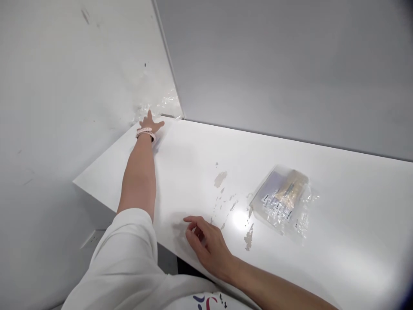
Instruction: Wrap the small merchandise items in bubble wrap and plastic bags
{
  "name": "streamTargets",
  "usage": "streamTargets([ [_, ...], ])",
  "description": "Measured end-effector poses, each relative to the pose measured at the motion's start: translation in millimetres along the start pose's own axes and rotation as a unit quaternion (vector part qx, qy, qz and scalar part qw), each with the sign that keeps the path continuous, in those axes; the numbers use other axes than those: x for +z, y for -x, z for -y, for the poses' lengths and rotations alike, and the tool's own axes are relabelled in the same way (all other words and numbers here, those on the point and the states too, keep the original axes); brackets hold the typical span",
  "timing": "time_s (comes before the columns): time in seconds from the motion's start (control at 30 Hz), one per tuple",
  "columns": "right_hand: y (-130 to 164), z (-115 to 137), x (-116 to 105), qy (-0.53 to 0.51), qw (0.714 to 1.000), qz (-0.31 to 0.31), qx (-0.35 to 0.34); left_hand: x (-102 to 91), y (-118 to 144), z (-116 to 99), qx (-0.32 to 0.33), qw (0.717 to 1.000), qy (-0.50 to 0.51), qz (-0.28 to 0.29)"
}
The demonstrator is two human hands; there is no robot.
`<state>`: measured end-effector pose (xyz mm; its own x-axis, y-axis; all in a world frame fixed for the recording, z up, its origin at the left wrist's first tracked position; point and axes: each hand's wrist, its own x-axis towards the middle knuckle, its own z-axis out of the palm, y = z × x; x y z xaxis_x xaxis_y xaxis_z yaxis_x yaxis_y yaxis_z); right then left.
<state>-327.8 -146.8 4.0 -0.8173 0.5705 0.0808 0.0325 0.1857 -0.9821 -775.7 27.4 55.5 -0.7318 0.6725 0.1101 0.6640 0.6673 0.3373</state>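
Observation:
My left hand (151,123) reaches to the far left corner of the white table (187,172), fingers spread, with a pale pink band at the wrist. Crinkled clear plastic (167,101) shows just beyond its fingertips; whether they touch it I cannot tell. Partly hidden under that wrist is a small purplish thing (156,144). Near the front edge, my right hand (208,247) hovers over or rests on the tabletop, loosely curved, its index finger extended and nothing held. To its right lies a clear plastic bag (279,206) containing a purple item and a tan one.
A white wall (64,86) borders the table on the left, and a grey panel (290,77) runs along its back edge. Brownish worn patches (220,179) mark the tabletop. A wall socket (92,239) sits below the table at left.

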Motion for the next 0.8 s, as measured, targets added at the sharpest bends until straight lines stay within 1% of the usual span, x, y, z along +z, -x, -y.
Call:
streamTargets([
  [0.07,0.0,-0.5,-0.7,0.003,1.0,0.003,0.004,6.6,32.1,15.1,-0.093,0.992,-0.063,0.06],
  [0.1,-0.1,-0.8,-0.7,0.003,1.0,0.0,0.006,8.7,48.6,19.3,-0.095,0.989,-0.081,0.073],
  [0.17,-0.3,-1.2,0.0,0.005,1.0,-0.009,0.007,11.8,79.6,20.3,-0.055,0.989,-0.112,0.08],
  [0.23,-0.8,-1.8,1.3,0.015,1.0,-0.013,0.0,14.7,107.0,11.7,-0.033,0.989,-0.125,0.076],
  [0.3,-1.7,-3.3,2.7,0.031,0.999,-0.01,-0.009,19.5,132.6,-6.1,-0.033,0.989,-0.126,0.066],
  [0.4,-3.2,-7.1,4.7,0.036,0.999,-0.018,-0.021,32.7,173.1,-49.1,-0.026,0.991,-0.115,0.058],
  [0.5,1.1,-8.7,3.9,0.019,0.998,-0.046,-0.034,49.7,215.8,-106.5,-0.01,0.993,-0.096,0.07],
  [0.57,12.0,-6.9,-2.7,0.017,0.995,-0.092,-0.037,59.8,242.1,-148.3,-0.001,0.993,-0.083,0.078],
  [0.67,44.3,-3.8,-28.3,0.023,0.982,-0.184,-0.044,71.2,278.8,-208.7,0.033,0.991,-0.057,0.114],
  [0.73,73.6,-5.5,-54.9,0.026,0.97,-0.237,-0.046,77.6,304.3,-243.9,0.065,0.986,-0.033,0.147],
  [0.8,103.7,-11.9,-86.9,0.029,0.957,-0.287,-0.032,83.7,331.6,-272.8,0.09,0.981,-0.001,0.173],
])
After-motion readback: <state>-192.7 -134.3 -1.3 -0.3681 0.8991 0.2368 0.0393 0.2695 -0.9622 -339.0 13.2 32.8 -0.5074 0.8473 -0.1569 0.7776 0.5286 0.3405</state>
